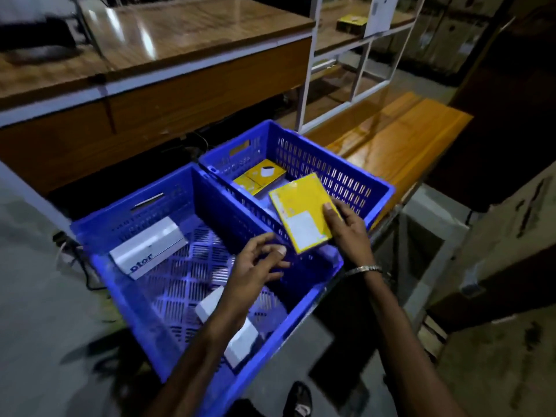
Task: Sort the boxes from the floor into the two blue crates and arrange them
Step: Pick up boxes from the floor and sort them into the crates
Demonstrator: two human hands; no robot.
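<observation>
Dim storeroom, grey floor (39, 296), two blue crates side by side before a wooden counter (168, 40).

Right hand (346, 227) gripping a yellow box (301, 212) by its near right corner, thumb on top, box tilted above the wall shared by both crates, mostly over the right crate (337, 173). Left hand (255, 266) just beside the box, fingers loosely curled, holding nothing, hovering over the left crate (120, 218).

Seemingly well into the sorting: yellow boxes (260, 176) lying already at the far end of the right crate; a white box (147, 248) at the far left of the left crate, two more white boxes (225, 323) near its front, partly hidden by the left forearm. Colours kept apart, it seems. Held box not yet set down; probably meant for the right crate, with open bottom there for it. Impossible to tell how many boxes remain on the floor, none in view.

Around: orange bench (406, 139) beyond the right crate, white frame (361, 64) behind, another yellow box (352, 22) on a far shelf. Nothing standing in the way except the crate wall below the box.
</observation>
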